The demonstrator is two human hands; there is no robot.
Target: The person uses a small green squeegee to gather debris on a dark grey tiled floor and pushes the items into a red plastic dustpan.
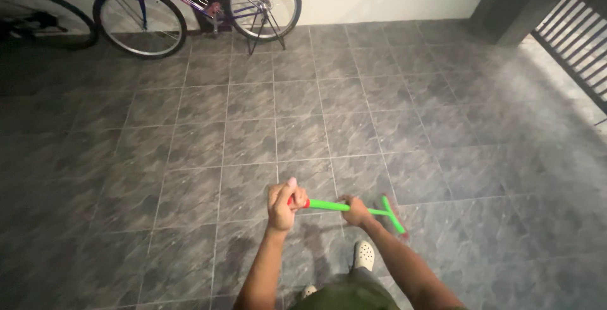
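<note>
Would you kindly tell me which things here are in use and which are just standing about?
In use:
- green broom, held by left hand and right hand
- tiled floor under its head

Standing about:
- purple bicycle
- second bicycle wheel
- slatted gate

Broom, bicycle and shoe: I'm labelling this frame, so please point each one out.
Broom (329,206): head view, on the green handle between the two hands.
Bicycle (190,0): head view, on the purple frame tube.
Shoe (363,254): head view, on the white upper with holes.
</note>
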